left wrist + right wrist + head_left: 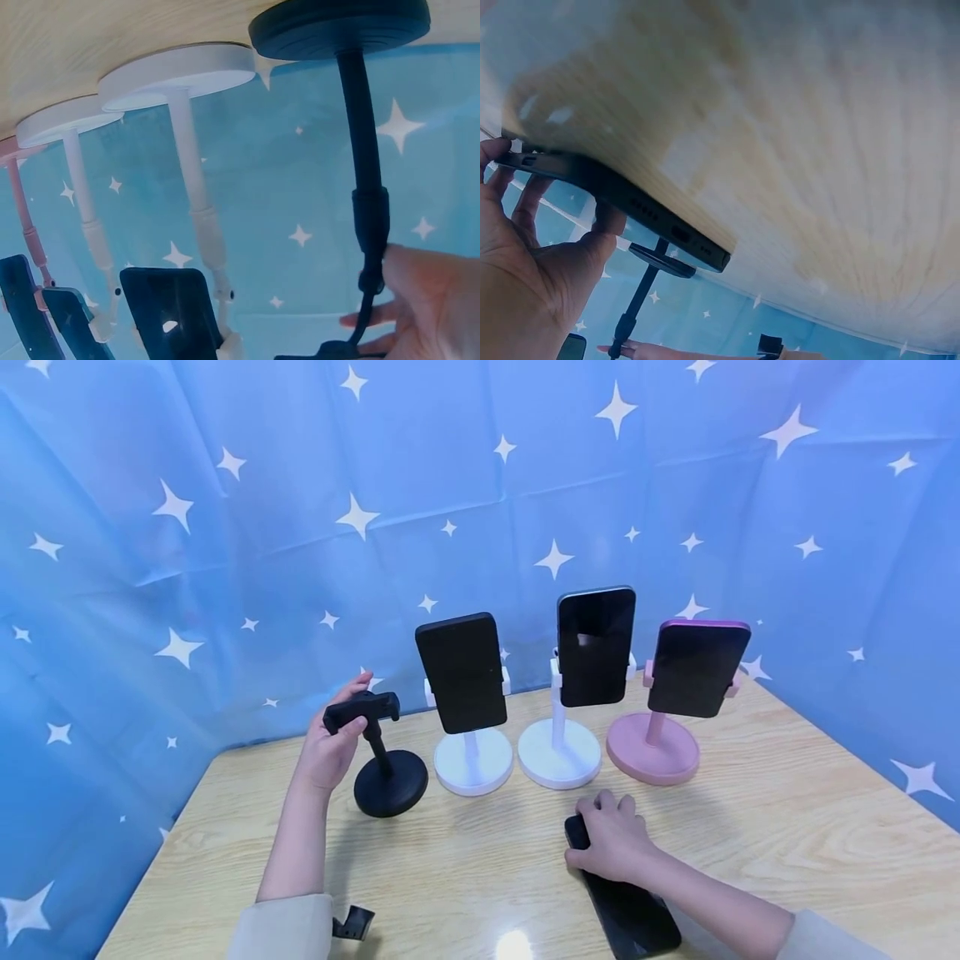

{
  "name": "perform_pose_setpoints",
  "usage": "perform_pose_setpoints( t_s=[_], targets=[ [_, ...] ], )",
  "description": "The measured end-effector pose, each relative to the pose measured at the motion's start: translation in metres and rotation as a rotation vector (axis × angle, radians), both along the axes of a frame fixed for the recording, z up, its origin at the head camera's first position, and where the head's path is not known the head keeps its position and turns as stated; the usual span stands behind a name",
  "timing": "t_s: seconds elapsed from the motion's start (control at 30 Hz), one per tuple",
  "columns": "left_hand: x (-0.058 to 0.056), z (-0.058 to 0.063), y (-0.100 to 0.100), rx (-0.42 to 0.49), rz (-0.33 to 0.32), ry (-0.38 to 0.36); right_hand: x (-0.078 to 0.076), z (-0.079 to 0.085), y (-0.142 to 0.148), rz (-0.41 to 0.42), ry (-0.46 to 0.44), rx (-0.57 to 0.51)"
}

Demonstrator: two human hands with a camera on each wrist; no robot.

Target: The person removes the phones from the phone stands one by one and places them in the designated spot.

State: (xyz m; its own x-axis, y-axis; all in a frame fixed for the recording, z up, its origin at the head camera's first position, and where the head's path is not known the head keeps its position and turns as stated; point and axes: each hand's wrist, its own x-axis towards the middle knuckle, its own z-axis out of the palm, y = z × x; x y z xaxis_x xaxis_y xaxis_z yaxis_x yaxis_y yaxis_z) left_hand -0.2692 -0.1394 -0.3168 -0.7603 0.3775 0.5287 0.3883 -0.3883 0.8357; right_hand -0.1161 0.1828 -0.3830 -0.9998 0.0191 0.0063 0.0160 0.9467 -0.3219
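Note:
My left hand (327, 747) holds the black phone stand (389, 783) by its cradle at the top. The thumb lies on the near side and the fingers reach behind, as the left wrist view also shows. That cradle carries no phone, and the round base stands on the table. Toward the front, my right hand (617, 843) grips the far end of a black phone (633, 914) lying flat on the wood. In the right wrist view, the thumb and fingers are at opposite edges of this phone (649, 210).
To the right of the black stand are two white stands (474, 768) (559, 756) and a pink stand (654, 748), each bearing a dark phone. A blue star-patterned curtain (465, 468) hangs behind the wooden table (450, 868).

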Motion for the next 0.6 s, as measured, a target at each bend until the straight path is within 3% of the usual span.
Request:
perform_pose_setpoints(
  t_s=[0.23,0.43,0.6],
  targets=[
    [0.004,0.000,0.006,0.054,0.029,-0.028,-0.002,0.002,0.002,0.024,-0.010,0.021],
    [0.011,0.001,0.008,0.138,0.057,-0.138,-0.002,0.001,0.003,0.035,-0.004,0.034],
    [0.017,0.004,0.010,0.205,0.134,-0.223,-0.002,0.001,0.005,0.065,-0.004,0.037]
  ],
)
